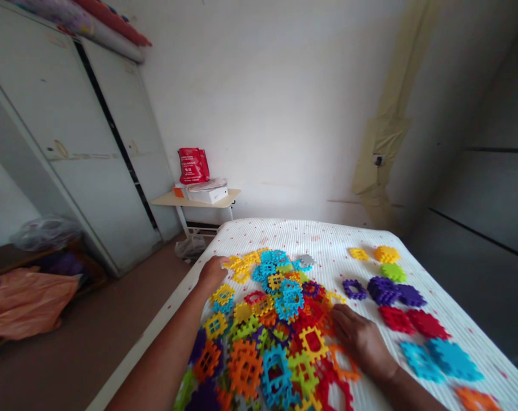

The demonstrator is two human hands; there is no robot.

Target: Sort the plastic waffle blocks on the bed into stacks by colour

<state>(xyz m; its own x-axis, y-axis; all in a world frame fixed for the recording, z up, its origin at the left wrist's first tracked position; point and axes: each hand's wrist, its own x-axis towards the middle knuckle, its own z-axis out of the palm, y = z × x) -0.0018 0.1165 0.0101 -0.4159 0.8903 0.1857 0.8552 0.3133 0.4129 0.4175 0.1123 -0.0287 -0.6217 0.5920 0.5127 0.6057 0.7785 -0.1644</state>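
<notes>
A heaped pile of plastic interlocking tiles (244, 362) with notched edges, in several colours, covers the middle of the bed. At its far left edge, my left hand (213, 273) has its fingers closed at a yellow tile (240, 273) lying among other yellow ones. My right hand (358, 337) rests along the pile's right side, fingers bent and pressed together; its fingertips are mostly hidden. Just beyond them pokes out another yellow tile (336, 297). Beneath that hand lies an orange frame-shaped tile (345, 365). Light-blue tiles (289, 299) overlap at the pile's top.
On the right of the bed (327, 240), tiles lie in colour groups: yellow stack (386, 254), green (393, 272), purple (382, 291), red (428, 323), blue (453, 359), orange (477, 398). Beyond the bed, a small table (167, 198) bears a red bag (193, 165).
</notes>
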